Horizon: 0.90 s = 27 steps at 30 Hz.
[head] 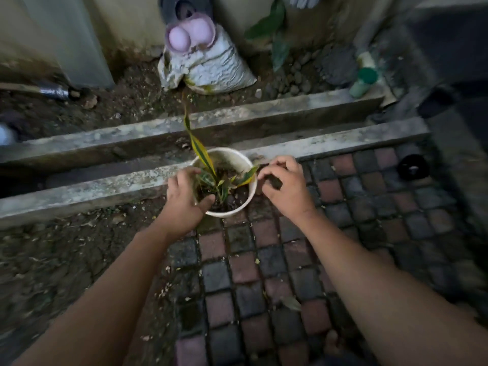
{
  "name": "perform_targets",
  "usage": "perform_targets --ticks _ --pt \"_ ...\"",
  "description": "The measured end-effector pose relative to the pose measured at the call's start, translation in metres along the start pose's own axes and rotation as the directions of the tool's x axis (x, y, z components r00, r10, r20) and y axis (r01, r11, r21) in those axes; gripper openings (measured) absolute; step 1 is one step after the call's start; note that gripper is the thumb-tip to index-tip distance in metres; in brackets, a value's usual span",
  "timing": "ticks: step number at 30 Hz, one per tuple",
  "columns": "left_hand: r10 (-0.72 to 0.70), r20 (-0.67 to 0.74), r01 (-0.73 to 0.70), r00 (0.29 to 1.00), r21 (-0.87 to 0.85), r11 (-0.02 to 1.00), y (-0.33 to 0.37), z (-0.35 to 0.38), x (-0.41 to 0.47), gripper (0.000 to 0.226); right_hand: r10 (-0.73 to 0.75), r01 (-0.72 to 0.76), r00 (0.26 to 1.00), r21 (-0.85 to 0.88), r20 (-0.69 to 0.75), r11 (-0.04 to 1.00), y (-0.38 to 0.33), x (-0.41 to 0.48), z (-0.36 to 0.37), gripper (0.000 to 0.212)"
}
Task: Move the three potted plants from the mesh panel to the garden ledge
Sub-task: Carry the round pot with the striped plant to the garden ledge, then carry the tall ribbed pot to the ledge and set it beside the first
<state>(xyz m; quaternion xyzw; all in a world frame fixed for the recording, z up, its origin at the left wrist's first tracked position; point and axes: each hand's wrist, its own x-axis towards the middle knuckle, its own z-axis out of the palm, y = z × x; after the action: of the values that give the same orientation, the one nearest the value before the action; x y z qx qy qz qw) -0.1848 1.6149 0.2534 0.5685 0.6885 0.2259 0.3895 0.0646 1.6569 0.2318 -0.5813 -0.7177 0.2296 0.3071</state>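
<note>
A white pot (232, 211) with a yellow-striped green plant (203, 154) sits against the near concrete ledge (79, 194), partly over the paving. My left hand (184, 199) grips the pot's left rim, thumb inside over the soil. My right hand (285, 186) is beside the pot's right rim, fingers curled, pinching a small dark lump; whether it touches the pot I cannot tell. No mesh panel or other potted plants are in view.
A second concrete ledge (237, 120) runs behind a narrow gutter. Beyond lie bare soil, a white sack (211, 67) with a purple object (190, 35) on top, a green bottle (365, 80) at right, and a metal tool (52, 91) at left. Brick paving (264, 273) lies under my arms.
</note>
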Motion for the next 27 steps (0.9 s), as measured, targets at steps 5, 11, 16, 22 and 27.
perform_targets --ticks 5,11,16,22,27 --pt "0.194 0.011 -0.19 0.981 -0.147 0.971 0.191 -0.097 -0.076 0.044 0.175 -0.176 0.982 -0.009 -0.07 0.984 -0.137 -0.031 -0.216 0.028" --pt "0.516 0.11 -0.451 0.85 -0.357 0.818 0.398 -0.141 -0.16 0.05 0.363 -0.379 0.918 -0.084 -0.159 0.921 -0.263 -0.089 -0.444 0.029" --pt "0.721 0.226 -0.572 0.655 -0.475 0.668 0.526 -0.109 -0.23 0.03 0.429 -0.535 0.748 -0.077 -0.506 0.841 -0.325 -0.183 -0.608 0.032" --pt "0.844 0.446 -0.633 0.299 -0.569 0.525 0.638 -0.014 -0.34 0.043 0.421 -0.749 0.447 -0.073 -0.789 0.659 -0.373 -0.364 -0.745 0.035" --pt "0.868 0.488 -0.677 -0.092 -0.67 0.305 0.703 0.061 -0.432 0.042 0.524 -0.906 -0.004 0.225 -0.852 0.358 -0.381 -0.49 -0.758 0.039"
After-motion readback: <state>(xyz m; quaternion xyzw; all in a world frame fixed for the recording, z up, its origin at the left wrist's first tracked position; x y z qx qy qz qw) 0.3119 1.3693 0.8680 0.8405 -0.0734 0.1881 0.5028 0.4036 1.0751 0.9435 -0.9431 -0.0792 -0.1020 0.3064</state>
